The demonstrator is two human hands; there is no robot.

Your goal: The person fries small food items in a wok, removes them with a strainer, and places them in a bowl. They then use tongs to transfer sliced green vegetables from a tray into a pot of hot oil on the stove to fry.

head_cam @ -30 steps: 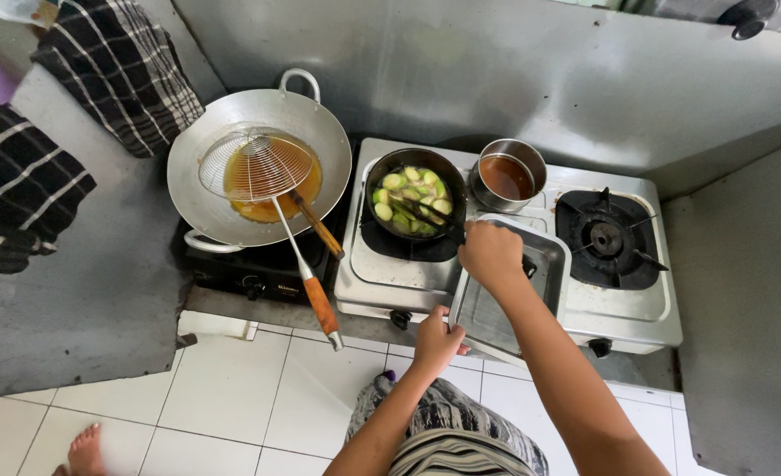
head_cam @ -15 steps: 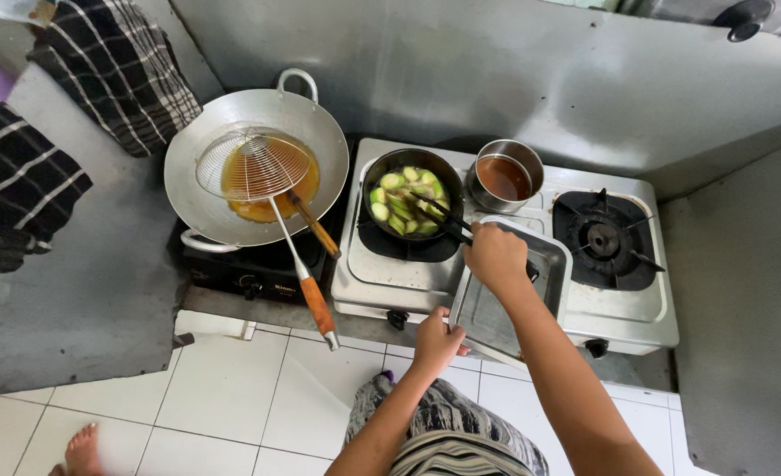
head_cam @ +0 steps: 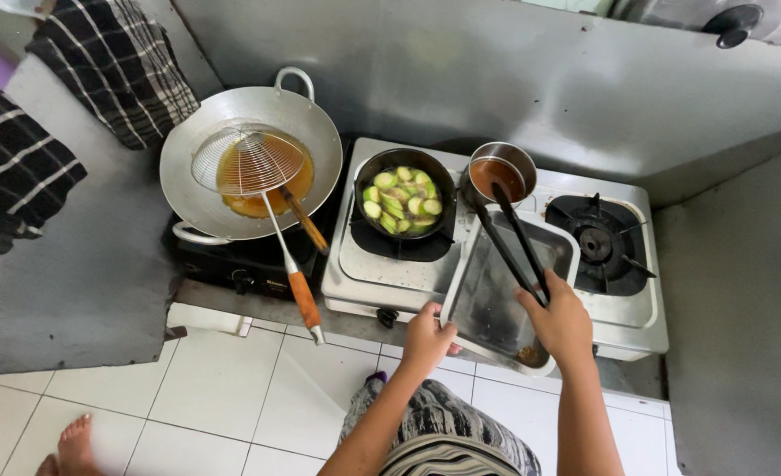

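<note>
On the two-burner stove (head_cam: pixel 637 308), head view: the left hand (head_cam: pixel 427 338) is closed on the near-left rim of a rectangular metal tray (head_cam: pixel 496 308) lying between the burners. The right hand (head_cam: pixel 564 323) is clenched around black tongs (head_cam: pixel 514 238), whose tips reach toward a small steel pot (head_cam: pixel 500 172) of brown liquid. A black pan (head_cam: pixel 404 204) of green slices sits on the left burner. Left of the stove, a wok (head_cam: pixel 249 159) of oil holds a wire skimmer (head_cam: pixel 258 172).
</note>
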